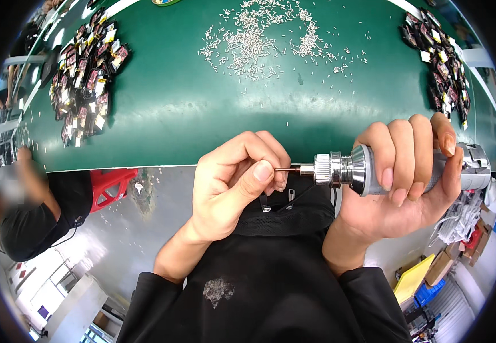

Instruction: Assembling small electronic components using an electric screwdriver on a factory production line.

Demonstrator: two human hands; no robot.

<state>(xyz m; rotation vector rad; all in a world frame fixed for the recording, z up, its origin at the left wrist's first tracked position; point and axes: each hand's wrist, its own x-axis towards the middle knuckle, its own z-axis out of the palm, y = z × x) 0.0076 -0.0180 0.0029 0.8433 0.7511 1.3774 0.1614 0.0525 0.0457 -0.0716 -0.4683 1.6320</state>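
Lest the bit (289,169) wobble, my left hand (235,186) seemingly pinches its left end while my right hand (403,180) wraps the driver (362,170).

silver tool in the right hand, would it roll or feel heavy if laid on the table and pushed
The silver tool would probably roll on the green table, since its body looks mostly round, though the uneven rear fitting might check it. It is likely rigid and fairly heavy for its size, given the metallic collar.
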